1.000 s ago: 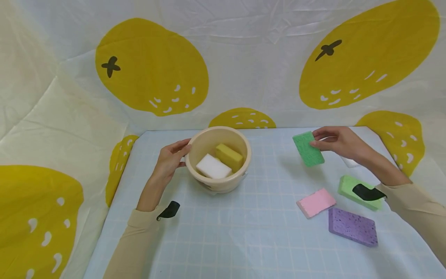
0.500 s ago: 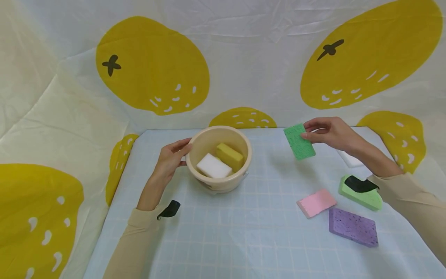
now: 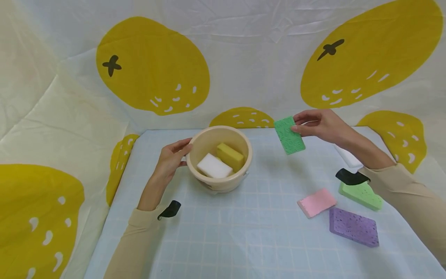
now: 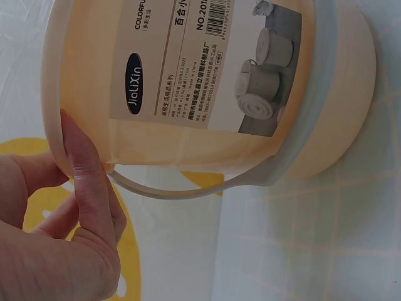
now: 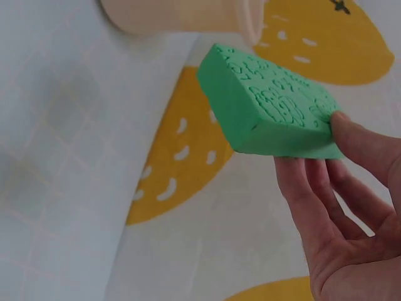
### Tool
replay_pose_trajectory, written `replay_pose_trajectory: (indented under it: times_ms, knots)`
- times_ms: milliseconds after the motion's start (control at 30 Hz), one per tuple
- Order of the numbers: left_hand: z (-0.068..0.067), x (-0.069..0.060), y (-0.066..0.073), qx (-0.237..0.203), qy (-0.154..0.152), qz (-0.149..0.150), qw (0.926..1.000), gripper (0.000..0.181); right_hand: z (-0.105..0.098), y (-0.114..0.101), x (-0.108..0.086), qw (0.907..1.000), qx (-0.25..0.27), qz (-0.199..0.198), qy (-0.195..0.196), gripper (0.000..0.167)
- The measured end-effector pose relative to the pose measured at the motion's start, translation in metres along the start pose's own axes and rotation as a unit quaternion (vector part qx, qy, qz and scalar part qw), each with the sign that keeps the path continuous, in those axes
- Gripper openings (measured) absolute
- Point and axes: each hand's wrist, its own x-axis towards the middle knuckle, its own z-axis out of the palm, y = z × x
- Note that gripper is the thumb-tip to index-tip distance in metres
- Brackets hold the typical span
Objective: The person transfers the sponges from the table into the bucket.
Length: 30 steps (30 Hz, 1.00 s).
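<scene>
A cream bucket (image 3: 223,186) stands at the back of the table, with a white sponge (image 3: 214,166) and a yellow sponge (image 3: 230,157) inside. At its left side my left hand (image 3: 169,159) pinches the rim between thumb and fingers; the left wrist view shows the bucket's label (image 4: 213,63) and handle (image 4: 182,193). My right hand (image 3: 322,126) holds a green sponge (image 3: 290,135) by its right edge, in the air to the right of the bucket. In the right wrist view the thumb lies on the patterned face of this green sponge (image 5: 269,106), fingers beneath.
On the right of the table lie a pink sponge (image 3: 317,202), a purple sponge (image 3: 353,227) and a light green sponge (image 3: 361,195). A white piece (image 3: 349,157) is partly hidden behind the right forearm. A fruit-printed cloth (image 3: 251,69) hangs behind the table (image 3: 223,240).
My right hand has carried the green sponge leftward and a little upward in the view, closer to the bucket. The left hand and bucket have stayed in place.
</scene>
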Motion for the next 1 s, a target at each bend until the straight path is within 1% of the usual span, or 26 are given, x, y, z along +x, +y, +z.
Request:
replay_pose_trajectory:
  times_ms: [333, 667, 800, 1000]
  knots:
    - [0.001, -0.001, 0.001, -0.005, -0.002, 0.002, 1.0000, 0.042, 0.008, -0.021, 0.012, 0.9998, 0.010, -0.004, -0.015, 0.048]
    - [0.001, -0.002, 0.001, -0.007, -0.002, 0.003, 1.0000, 0.042, 0.021, -0.043, 0.027, 0.9965, 0.069, -0.024, -0.041, 0.045]
    - [0.001, -0.002, 0.001, -0.007, -0.002, 0.004, 1.0000, 0.042, 0.028, -0.048, 0.035, 0.9939, 0.093, -0.033, -0.051, 0.043]
    - [0.001, -0.002, 0.001, -0.008, -0.002, 0.006, 0.9999, 0.041, 0.041, -0.052, 0.050, 0.9902, 0.113, -0.042, -0.069, 0.043]
